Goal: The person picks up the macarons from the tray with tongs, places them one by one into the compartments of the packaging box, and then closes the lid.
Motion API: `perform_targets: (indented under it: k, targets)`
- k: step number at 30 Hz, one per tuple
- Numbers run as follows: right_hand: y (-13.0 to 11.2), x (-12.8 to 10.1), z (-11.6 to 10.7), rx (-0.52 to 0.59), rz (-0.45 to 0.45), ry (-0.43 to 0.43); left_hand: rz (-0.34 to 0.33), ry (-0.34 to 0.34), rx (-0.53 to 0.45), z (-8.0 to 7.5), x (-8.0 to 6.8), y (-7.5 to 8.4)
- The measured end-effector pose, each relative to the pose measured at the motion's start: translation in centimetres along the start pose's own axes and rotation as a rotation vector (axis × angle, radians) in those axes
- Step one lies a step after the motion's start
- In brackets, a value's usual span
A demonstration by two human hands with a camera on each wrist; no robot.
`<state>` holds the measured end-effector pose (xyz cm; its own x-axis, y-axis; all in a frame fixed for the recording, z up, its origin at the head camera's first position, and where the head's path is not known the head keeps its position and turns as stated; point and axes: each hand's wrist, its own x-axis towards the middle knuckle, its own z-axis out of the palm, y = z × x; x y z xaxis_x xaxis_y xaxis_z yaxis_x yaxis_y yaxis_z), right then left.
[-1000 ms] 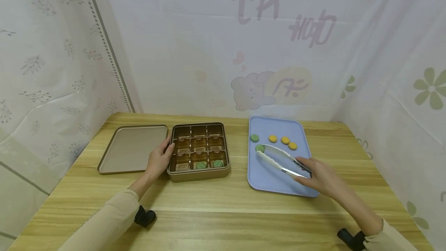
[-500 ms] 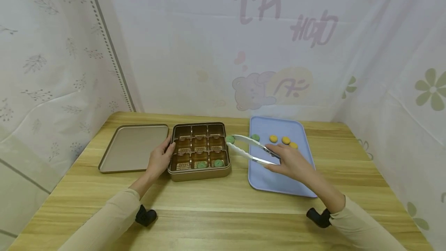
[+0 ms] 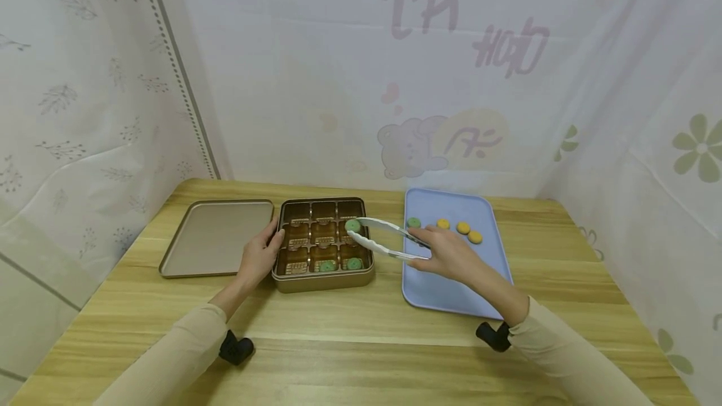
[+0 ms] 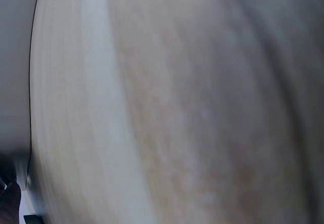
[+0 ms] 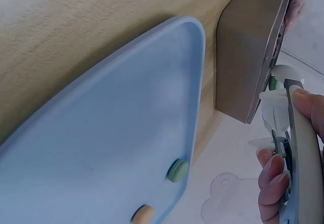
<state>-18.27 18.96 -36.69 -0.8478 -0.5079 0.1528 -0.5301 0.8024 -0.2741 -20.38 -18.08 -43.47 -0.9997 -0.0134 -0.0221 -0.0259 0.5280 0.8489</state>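
Observation:
My right hand [image 3: 448,252] squeezes a pair of white-tipped tongs [image 3: 373,245], whose tips pinch a green macaron [image 3: 352,225]. They hold it over the middle-row right cell of an open gold tin box [image 3: 324,283]. Its brown plastic insert is split into several cells. Two green macarons sit in the front row, one in the middle cell [image 3: 328,266] and one in the right cell [image 3: 354,264]. At the box's left side, my left hand [image 3: 261,257] grips the wall with the thumb at the rim. The box partly hides its fingers.
A blue tray [image 3: 445,296] lies to the right, bearing one green macaron [image 5: 178,170] and three yellow macarons [image 3: 463,228] near its far end. Left of the box lies a flat gold lid [image 3: 217,240]. Patterned cloth hangs behind the wooden table [image 3: 338,324].
My right hand has lifted a green macaron off the blue tray with the tongs and carried it left over the tin box. The left hand stays on the box.

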Motion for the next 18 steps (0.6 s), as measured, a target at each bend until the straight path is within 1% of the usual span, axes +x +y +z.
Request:
perform_targets:
  k: [5,11,15,18]
  targets:
    - [-0.27,0.47,0.11,0.017,0.012,-0.018,0.003,-0.008,0.002,0.06,0.07,-0.1]
    - [-0.69,0.9,0.02,0.012,0.015,-0.034,0.006,-0.01,0.004,0.09,0.14,-0.3]
    - [-0.85,1.06,-0.1,0.006,0.008,-0.04,0.005,-0.001,-0.014,0.14,0.24,-0.38]
    - [-0.84,1.07,-0.02,0.006,0.004,-0.032,0.003,0.003,-0.006,0.17,0.29,-0.39]
